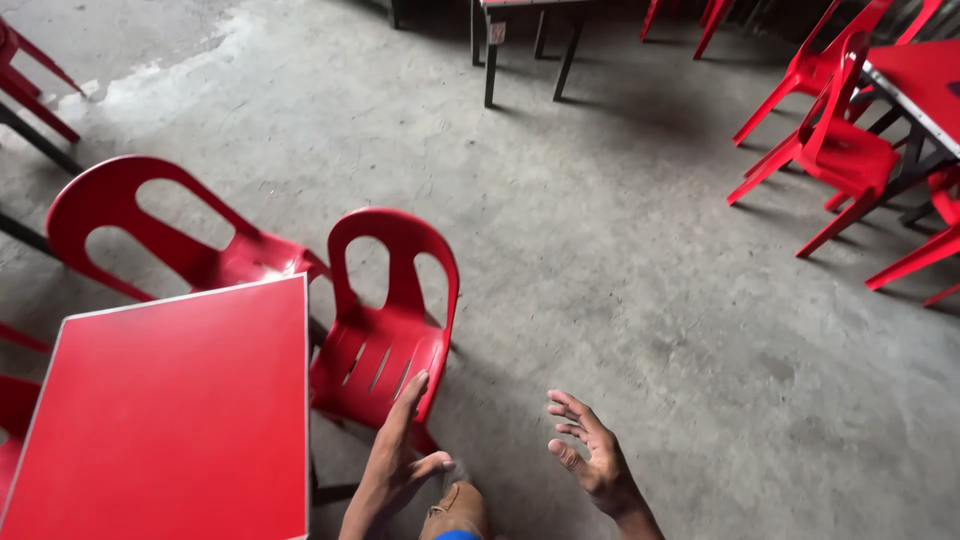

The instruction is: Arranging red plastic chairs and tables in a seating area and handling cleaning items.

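We note the left hand [400, 455] at the bottom edge of the head view, fingers [412, 392] stretched out straight and together, thumb spread to the side. The fingertips lie on or just at the front edge of the seat of the nearest red plastic chair [385, 335]; we cannot tell whether they press on it, but nothing is clasped. The right hand [592, 455] hangs free in the air over the floor, palm turned inward, fingers [568, 408] loosely spread and slightly curled, grasping nothing.

The chair touched by the left hand stands upright, its slotted seat facing us, its back with two oval openings away from us. It sits just beside the right corner of a red square table [170, 420] with a pale rim. A second red chair [150, 235] stands behind that table, close to the first.

Below the hands we see a tan shoe [455, 505] on the grey concrete floor [620, 250].

No container shows anywhere in view; the tabletop carries nothing we can make out.

Further out: another red table [925, 80] at upper right with several red chairs [835, 140] around it, and a dark-legged table [525, 40] at the top.
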